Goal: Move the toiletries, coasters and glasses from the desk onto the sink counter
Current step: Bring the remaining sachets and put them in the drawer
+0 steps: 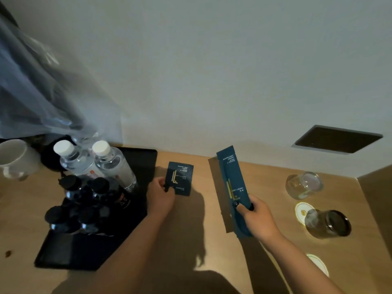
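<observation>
My left hand [159, 197] pinches a small square dark-blue toiletry packet [180, 179] by its left edge, just above the wooden desk [191, 230]. My right hand [256, 217] grips the lower end of a long narrow dark-blue toiletry packet [232, 183], held upright and tilted left over the desk. To the right, one clear glass [303, 185] lies near the wall. A second glass [327, 223] lies on its side, partly over a round white coaster [302, 211]. Another coaster [318, 264] lies nearer me, partly behind my right forearm.
A black tray [84, 251] at left holds two water bottles [114, 162] and several dark-capped bottles [84, 200]. A white mug [14, 155] stands at the far left under a hanging plastic bag [42, 92]. A dark wall recess [337, 139] sits at right.
</observation>
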A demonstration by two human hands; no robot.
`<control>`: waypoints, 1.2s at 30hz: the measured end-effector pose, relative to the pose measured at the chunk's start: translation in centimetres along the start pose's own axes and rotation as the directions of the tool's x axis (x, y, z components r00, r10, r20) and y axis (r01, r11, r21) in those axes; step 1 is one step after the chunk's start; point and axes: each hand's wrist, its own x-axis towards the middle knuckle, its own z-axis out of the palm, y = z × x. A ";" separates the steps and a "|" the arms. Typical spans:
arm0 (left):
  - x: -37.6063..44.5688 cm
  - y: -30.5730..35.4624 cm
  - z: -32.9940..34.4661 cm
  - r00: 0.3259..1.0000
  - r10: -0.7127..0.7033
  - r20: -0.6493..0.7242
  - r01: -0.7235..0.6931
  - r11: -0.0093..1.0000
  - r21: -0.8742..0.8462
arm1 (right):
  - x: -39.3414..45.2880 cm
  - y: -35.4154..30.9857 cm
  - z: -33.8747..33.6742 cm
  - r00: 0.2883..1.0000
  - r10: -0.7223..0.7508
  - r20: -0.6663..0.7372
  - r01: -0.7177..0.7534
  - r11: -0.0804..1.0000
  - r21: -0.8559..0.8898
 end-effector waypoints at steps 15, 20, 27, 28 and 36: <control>4.3 1.1 3.2 0.998 -0.050 0.031 0.047 0.994 0.102 | 0.3 -2.5 1.4 0.984 0.177 -0.003 -0.173 0.963 0.207; 1.7 2.2 2.4 0.990 0.048 0.136 -0.045 0.999 -0.024 | -1.4 -3.1 0.3 0.991 0.134 -0.023 -0.122 0.949 0.289; -5.5 6.3 2.0 0.935 0.190 0.298 -0.092 0.945 -0.315 | -5.1 -3.9 -3.2 0.986 0.054 -0.155 0.010 0.924 0.383; -6.5 7.0 2.1 0.919 0.225 0.324 -0.100 0.927 -0.361 | -5.8 -3.9 -3.8 0.985 0.035 -0.168 0.034 0.921 0.389; -15.7 12.4 1.7 0.743 0.493 0.453 -0.234 0.825 -0.515 | -13.1 -2.5 -9.4 0.920 -0.094 -0.380 0.281 0.833 0.476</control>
